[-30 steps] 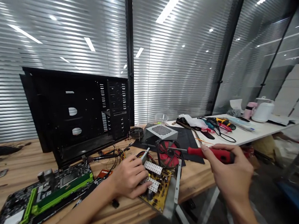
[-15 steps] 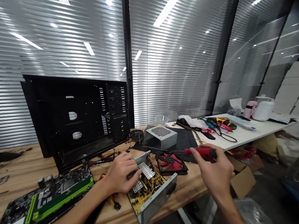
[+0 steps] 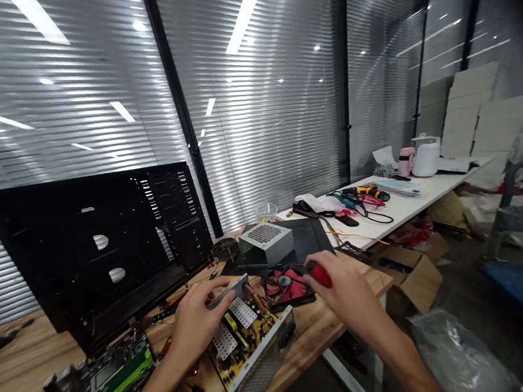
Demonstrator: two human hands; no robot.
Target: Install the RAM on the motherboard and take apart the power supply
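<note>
My left hand (image 3: 197, 317) rests on an opened power supply (image 3: 250, 342), fingers curled over the metal edge above its yellow circuit board and perforated heat sinks. My right hand (image 3: 347, 291) is closed round a red-handled screwdriver (image 3: 318, 273), held just right of a red fan in a black frame (image 3: 289, 283) that lies on the wooden table (image 3: 25, 365). The screwdriver's tip is hidden.
A black computer case (image 3: 97, 245) stands open at the left, a motherboard (image 3: 95, 390) with green slots before it. A grey perforated metal box (image 3: 266, 241) sits behind the fan. A white table (image 3: 407, 204) at the right carries tools, cables and white containers. Cardboard boxes (image 3: 412, 268) lie below.
The view has swung right and tilted. My right hand drew the screwdriver in towards the fan. The power supply was turned, its perforated side now facing me, and the fan lies flat.
</note>
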